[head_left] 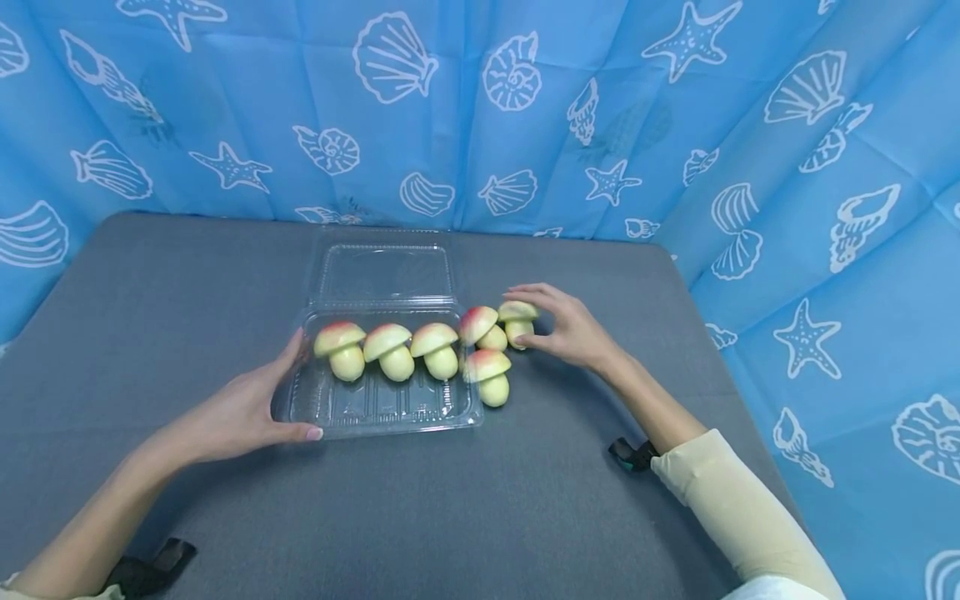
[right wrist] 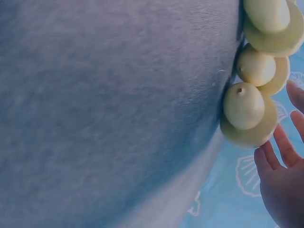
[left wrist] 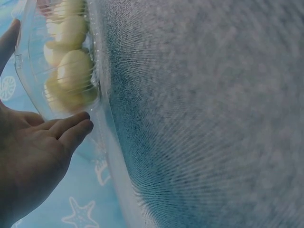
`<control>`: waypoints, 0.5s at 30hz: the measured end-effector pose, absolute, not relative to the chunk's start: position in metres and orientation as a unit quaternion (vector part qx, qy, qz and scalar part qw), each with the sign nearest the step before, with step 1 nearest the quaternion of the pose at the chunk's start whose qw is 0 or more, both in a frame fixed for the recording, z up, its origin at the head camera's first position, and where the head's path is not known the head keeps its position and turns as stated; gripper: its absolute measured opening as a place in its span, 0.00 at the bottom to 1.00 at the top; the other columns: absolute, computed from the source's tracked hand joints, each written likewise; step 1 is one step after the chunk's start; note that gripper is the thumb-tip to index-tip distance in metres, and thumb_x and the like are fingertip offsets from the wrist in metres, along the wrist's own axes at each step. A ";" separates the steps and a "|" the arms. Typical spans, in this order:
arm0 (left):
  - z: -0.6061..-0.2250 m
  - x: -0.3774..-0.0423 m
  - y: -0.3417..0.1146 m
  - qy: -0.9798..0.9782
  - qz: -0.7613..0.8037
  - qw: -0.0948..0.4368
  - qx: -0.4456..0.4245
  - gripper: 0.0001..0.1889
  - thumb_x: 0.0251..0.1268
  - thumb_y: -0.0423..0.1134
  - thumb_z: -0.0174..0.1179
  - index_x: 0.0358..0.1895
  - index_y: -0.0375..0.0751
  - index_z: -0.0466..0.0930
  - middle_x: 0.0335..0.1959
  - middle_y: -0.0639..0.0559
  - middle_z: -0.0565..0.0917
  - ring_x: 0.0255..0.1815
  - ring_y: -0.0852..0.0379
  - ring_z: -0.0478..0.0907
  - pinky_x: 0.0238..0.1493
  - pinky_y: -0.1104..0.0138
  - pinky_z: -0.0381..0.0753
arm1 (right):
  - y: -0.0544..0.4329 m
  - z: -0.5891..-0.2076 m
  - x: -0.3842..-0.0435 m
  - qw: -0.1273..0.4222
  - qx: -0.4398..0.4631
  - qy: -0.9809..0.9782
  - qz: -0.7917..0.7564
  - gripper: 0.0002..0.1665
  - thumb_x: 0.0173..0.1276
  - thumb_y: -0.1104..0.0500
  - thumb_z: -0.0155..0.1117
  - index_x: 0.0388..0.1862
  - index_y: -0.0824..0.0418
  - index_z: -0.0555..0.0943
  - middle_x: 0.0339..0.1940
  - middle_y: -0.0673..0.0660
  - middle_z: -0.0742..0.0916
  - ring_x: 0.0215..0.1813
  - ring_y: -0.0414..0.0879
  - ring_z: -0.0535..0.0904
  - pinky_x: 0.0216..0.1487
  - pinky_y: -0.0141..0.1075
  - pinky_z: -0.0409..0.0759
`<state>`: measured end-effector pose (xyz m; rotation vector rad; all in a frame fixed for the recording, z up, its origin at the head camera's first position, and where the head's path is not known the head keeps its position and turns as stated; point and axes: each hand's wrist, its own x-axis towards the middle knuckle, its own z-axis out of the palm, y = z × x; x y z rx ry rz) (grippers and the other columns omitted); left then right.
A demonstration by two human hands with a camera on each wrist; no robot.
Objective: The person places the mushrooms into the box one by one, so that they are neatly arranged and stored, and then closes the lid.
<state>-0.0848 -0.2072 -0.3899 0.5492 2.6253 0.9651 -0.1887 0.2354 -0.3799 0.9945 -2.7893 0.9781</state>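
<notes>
A clear plastic clamshell box (head_left: 345,417) lies with its lid (head_left: 386,275) folded back, and a row of 3 yellow toy mushrooms (head_left: 396,364) with reddish caps sits in it. My left hand (head_left: 243,412) holds the box's left end, thumb at the front corner and fingers along the side. At the right of the box are 3 more mushrooms (head_left: 493,390). Around the farthest right one (head_left: 520,332), my right hand (head_left: 566,329) has its fingers loosely spread. In the right wrist view the fingertips (right wrist: 262,164) are beside that mushroom's cap; whether they touch it is unclear.
A grey cloth (head_left: 480,508) covers the table. Blue curtains (head_left: 465,108) with white shells and starfish hang behind it and along the right side. Dark straps (head_left: 633,454) sit at both wrists.
</notes>
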 end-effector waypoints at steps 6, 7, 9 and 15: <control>-0.389 -0.084 -0.206 0.911 0.335 0.150 0.188 0.70 0.49 0.64 0.73 0.80 0.42 0.26 0.77 0.31 0.53 0.75 0.29 0.51 0.68 0.35 0.54 | 0.242 -0.385 -0.190 -0.001 0.312 -0.899 0.308 0.40 0.56 0.60 0.79 0.68 0.61 0.75 0.68 0.59 0.77 0.69 0.57 0.70 0.69 0.55 0.67; -0.388 -0.084 -0.206 0.911 0.334 0.151 0.188 0.70 0.49 0.64 0.73 0.80 0.42 0.26 0.77 0.31 0.53 0.75 0.29 0.51 0.68 0.35 0.54 | 0.243 -0.385 -0.190 -0.004 0.308 -0.900 0.308 0.40 0.56 0.60 0.79 0.68 0.60 0.75 0.68 0.59 0.76 0.69 0.57 0.70 0.69 0.56 0.67; -0.388 -0.085 -0.206 0.912 0.332 0.151 0.187 0.70 0.49 0.64 0.73 0.80 0.41 0.26 0.77 0.30 0.53 0.75 0.29 0.51 0.68 0.35 0.54 | 0.245 -0.387 -0.191 -0.010 0.302 -0.903 0.306 0.41 0.56 0.60 0.79 0.69 0.60 0.74 0.69 0.59 0.76 0.70 0.57 0.69 0.69 0.56 0.66; -0.388 -0.086 -0.206 0.912 0.331 0.151 0.190 0.70 0.49 0.64 0.73 0.80 0.41 0.26 0.77 0.31 0.53 0.76 0.30 0.51 0.68 0.35 0.55 | 0.248 -0.389 -0.192 -0.023 0.293 -0.910 0.293 0.40 0.57 0.60 0.78 0.69 0.59 0.75 0.70 0.59 0.74 0.71 0.58 0.67 0.69 0.57 0.66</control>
